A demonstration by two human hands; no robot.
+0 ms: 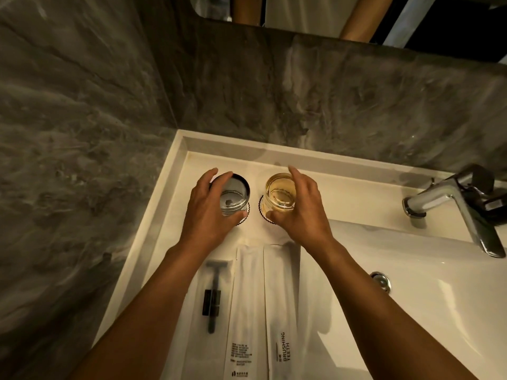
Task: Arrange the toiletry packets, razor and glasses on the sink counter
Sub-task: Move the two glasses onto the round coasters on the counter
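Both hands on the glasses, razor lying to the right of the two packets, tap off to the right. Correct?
Not quite. The head view shows the razor lying left of the two packets, not right. The rest holds: left hand on the clear glass, right hand on the amber glass, tap to the right.

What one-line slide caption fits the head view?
Both hands grip glasses on coasters, left hand the dark glass, right hand the amber glass.

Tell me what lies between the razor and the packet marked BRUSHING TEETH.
In the head view, one white toiletry packet lies between the razor and the BRUSHING TEETH packet.
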